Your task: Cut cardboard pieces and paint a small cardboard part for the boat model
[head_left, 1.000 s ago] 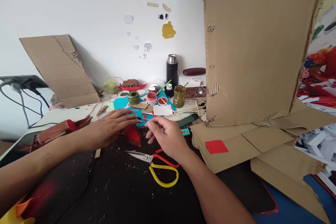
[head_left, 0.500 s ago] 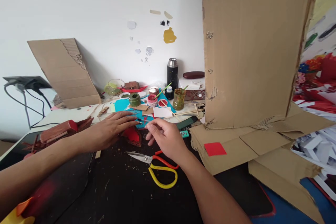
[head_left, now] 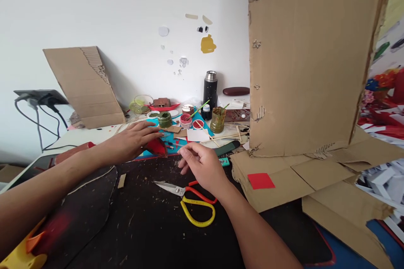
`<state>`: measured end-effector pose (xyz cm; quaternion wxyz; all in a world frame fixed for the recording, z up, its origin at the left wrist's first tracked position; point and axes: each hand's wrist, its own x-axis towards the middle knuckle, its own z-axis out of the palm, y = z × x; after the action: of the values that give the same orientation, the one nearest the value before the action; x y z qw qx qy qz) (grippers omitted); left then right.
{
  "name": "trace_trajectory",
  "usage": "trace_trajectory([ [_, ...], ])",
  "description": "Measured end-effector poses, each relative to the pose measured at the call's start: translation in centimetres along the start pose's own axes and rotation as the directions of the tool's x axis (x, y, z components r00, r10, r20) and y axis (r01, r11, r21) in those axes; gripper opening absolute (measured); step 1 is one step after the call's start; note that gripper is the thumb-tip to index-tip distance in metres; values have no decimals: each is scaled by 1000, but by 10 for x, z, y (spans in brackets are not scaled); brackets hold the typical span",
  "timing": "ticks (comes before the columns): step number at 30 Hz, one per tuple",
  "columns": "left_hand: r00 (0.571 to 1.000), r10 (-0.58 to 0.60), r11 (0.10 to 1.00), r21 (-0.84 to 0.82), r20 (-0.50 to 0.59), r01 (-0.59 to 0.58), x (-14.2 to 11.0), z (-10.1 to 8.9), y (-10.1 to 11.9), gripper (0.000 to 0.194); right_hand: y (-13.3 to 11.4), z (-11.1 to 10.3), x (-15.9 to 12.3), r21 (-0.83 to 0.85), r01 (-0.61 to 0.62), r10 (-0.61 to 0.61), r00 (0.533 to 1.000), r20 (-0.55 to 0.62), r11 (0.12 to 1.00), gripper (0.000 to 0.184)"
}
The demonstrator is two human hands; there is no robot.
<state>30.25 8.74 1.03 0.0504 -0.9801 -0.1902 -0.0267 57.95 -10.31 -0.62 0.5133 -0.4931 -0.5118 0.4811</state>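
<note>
My left hand [head_left: 131, 141] reaches over the far edge of the black mat with its fingers stretched forward. Just under the fingers, against the hand, is a curved piece [head_left: 158, 147], bright red inside and dark at its rim; the thumb is hidden and the hand appears to hold it. My right hand [head_left: 203, 162] hovers to the right with thumb and fingers curled together. Whatever it may pinch is too small or hidden. Scissors [head_left: 179, 191] with one red and one yellow handle lie nearest to it, blades pointing left.
Beyond the hands, blue paper [head_left: 172, 138] bears a green paint jar [head_left: 164, 119], a red paint jar [head_left: 186, 120] and a white card [head_left: 198, 135]. A black flask [head_left: 210, 90] stands behind. A large cardboard panel [head_left: 303, 67] rises at right; a red paper square [head_left: 261, 181] lies before it.
My left hand has shifted farther away, and the red piece has moved the same way with it. My right hand stays nearly in place. The view has turned slightly left.
</note>
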Motion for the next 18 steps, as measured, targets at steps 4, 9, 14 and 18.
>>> trace_trajectory([
  [4,999,2,1000,10,46,-3,1,5,-1,80,-2,0,-1,-19,-11,12,1000,17,1000,23],
  [9,996,-5,1000,13,92,4,2,5,-5,80,-5,0,-2,-52,-30,32,999,32,998,21],
  [14,995,-25,1000,0,97,25,0,7,-6,82,0,-1,-1,-59,-14,17,999,38,998,22],
  [18,994,-43,999,-28,99,46,0,7,-5,87,3,0,-1,-71,-8,11,999,39,997,22],
])
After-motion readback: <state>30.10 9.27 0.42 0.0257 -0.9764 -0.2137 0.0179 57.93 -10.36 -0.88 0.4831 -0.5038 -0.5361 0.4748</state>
